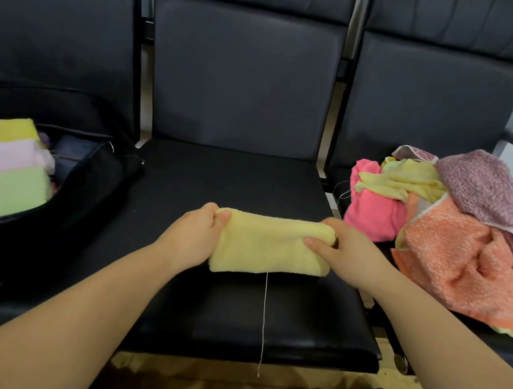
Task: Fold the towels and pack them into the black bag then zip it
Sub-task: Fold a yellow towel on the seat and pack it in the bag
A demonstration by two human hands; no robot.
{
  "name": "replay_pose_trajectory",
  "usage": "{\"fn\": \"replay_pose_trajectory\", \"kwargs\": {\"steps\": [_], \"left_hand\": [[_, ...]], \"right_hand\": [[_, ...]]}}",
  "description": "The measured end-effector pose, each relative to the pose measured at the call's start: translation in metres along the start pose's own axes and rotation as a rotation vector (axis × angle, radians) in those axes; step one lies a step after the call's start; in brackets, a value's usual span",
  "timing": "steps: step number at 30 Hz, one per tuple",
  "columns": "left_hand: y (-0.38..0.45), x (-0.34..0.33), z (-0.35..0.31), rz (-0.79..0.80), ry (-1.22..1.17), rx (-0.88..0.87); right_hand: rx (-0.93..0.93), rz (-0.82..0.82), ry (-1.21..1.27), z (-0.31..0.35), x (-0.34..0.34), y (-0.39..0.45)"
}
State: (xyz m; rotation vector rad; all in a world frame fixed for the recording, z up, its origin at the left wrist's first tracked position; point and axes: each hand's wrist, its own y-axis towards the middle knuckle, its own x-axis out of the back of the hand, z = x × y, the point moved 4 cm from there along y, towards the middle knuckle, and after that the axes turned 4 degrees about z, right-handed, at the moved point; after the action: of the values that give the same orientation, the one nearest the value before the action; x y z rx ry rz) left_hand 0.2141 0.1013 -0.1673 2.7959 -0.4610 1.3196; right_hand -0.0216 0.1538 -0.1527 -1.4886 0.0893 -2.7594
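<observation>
Carrier: a row of three black padded seats [238,187] with upright backs, metal frame showing in the gaps between them.
Middle seat: the landmark; a folded yellow towel [264,247] is over its front half (whether it rests on the cushion or is lifted, I cannot tell), and a loose thread [264,318] hangs from it past the seat's front edge.
Left of the middle seat: an open black bag [82,183] lies on the neighbouring seat, its corner reaching onto the middle cushion.
Right of the middle seat: a loose towel pile [442,220] on the next seat, in pink, yellow, orange and mauve.
Below the middle seat: pale floor [183,370].
</observation>
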Motion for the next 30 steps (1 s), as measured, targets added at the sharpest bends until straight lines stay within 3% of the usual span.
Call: {"fn": "replay_pose_trajectory", "kwargs": {"steps": [4,8,13,18,26,28,30], "left_hand": [[0.023,-0.004,0.004,-0.012,0.049,0.11],[0.039,-0.006,0.011,0.063,0.255,0.268],[0.045,-0.001,0.015,0.18,0.384,0.403],[0.033,-0.002,0.007,0.329,0.115,0.42],[0.038,0.011,0.023,0.316,-0.765,0.404],[0.037,0.009,0.021,0.309,-0.808,0.41],[0.035,0.007,0.022,0.293,-0.609,0.406]], "right_hand": [[-0.1,-0.066,0.024,-0.002,-0.002,0.025],[-0.253,0.014,-0.042,-0.01,-0.011,0.041],[-0.31,0.076,-0.109,-0.01,-0.016,0.053],[-0.29,0.162,-0.112,0.0,-0.019,0.051],[-0.285,0.256,0.083,0.007,-0.025,0.022],[-0.265,0.24,0.047,0.008,-0.025,0.015],[-0.263,0.206,-0.021,0.008,-0.027,0.012]]}}
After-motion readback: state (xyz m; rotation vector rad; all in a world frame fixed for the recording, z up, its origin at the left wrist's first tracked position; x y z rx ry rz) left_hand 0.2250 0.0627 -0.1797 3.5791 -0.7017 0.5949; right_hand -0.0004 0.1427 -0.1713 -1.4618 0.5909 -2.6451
